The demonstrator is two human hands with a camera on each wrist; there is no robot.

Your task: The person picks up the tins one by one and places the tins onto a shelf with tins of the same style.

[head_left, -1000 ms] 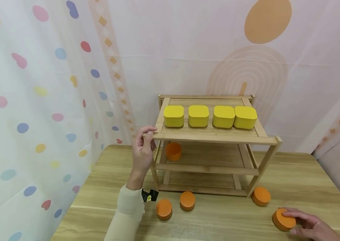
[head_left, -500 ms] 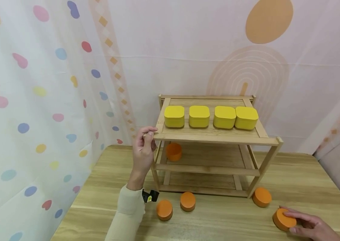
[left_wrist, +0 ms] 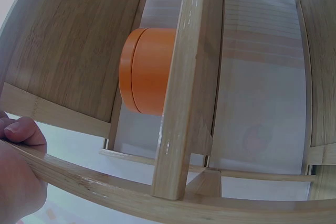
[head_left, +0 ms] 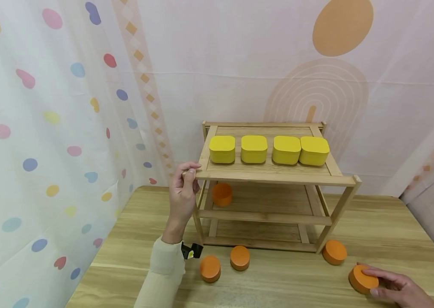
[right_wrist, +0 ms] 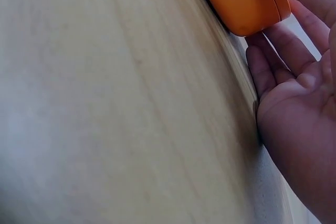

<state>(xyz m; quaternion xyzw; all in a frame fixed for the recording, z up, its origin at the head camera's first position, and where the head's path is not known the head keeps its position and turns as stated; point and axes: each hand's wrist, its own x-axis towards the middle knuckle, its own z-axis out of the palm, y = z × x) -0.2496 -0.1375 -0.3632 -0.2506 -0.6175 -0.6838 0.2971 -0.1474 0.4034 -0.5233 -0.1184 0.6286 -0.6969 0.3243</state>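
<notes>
While left hand grips rack corner, right hand grasps orange puck, flat face tilted up-left.

- No text, label, brand, number or sign can be read in any view.
- Orange round tin under the right hand's fingers: plain lid and side, no print.
- Wooden shelf whose corner the left hand's fingers pinch: bare wood, nothing written.
- Four yellow boxes on the top tier, beyond the left fingers: plain faces.
- Small black-and-yellow tag at the left wrist, below the fingers: too small to read.
- Backdrop cloth shows coloured spots and an arch pattern only, no lettering.
</notes>
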